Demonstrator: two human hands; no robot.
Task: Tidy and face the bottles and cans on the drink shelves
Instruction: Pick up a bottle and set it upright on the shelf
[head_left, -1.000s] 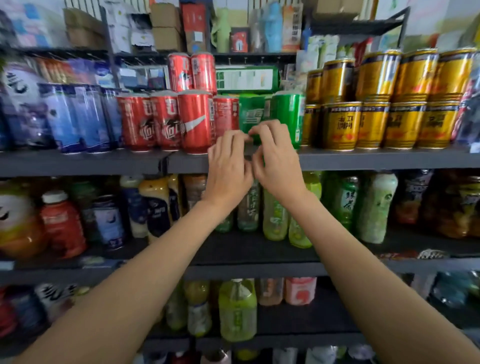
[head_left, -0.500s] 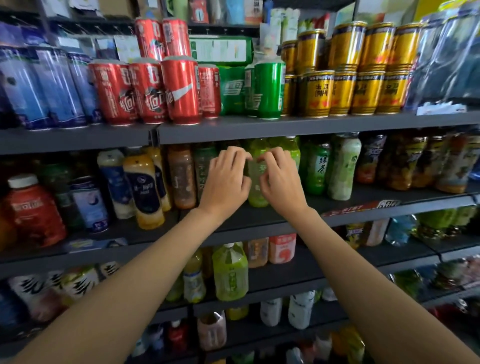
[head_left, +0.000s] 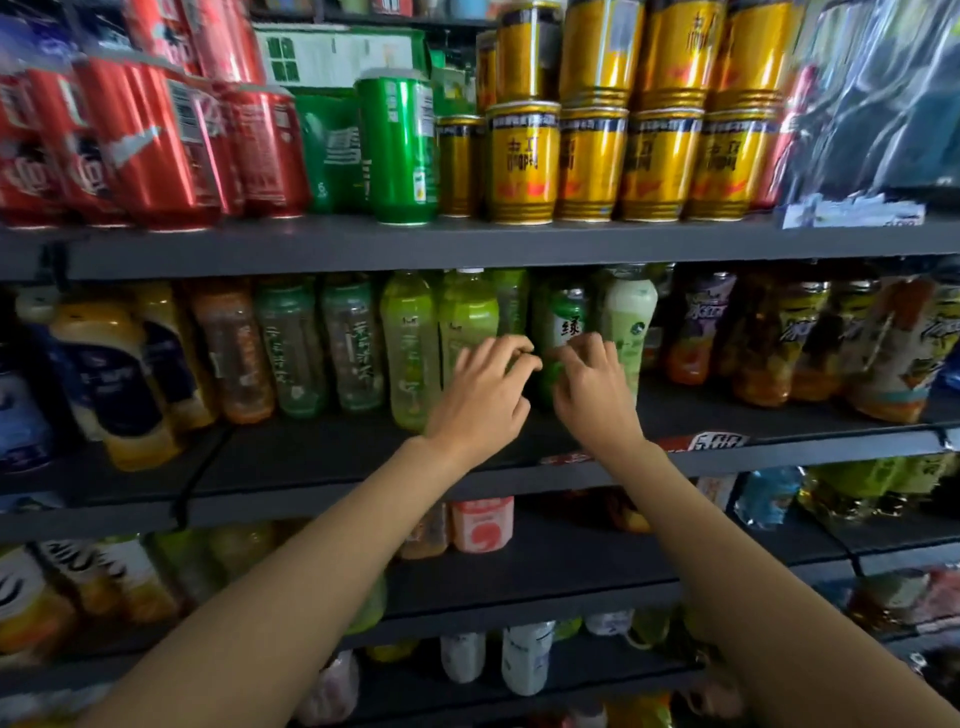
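Second shelf (head_left: 519, 457), middle stretch, near the front edge. Both hands are reached in side by side among the green bottles. The left hand (head_left: 480, 392) is laid against a pale green bottle (head_left: 467, 322), fingers curled toward its right side; the right hand (head_left: 592, 395) is set on a dark green bottle (head_left: 563, 322), fingertips (head_left: 569, 351) bent onto its label. Whether either grip is actually closed round a bottle, or only touching it, cannot be told; the fingers are half curled and nearly meeting between the two bottles.

Judged purpose: the dark green bottle is probably being turned or drawn forward so its label faces out and lines up with its neighbours.

Writing: one large white character, 绿, is readable on the dark green bottle. Vertical script runs down the clear tea bottles (head_left: 322, 353) further left but is too blurred to read.

Top shelf (head_left: 467, 241): red cola cans (head_left: 156, 150) with a white ribbon mark lean at the left end; a green can (head_left: 400, 150) stands at the front edge with barcode side out, not yet faced; gold cans (head_left: 592, 161) are stacked two high, dark characters forward. A red price strip (head_left: 717, 442) is fixed to the second shelf's front lip, unreadable.
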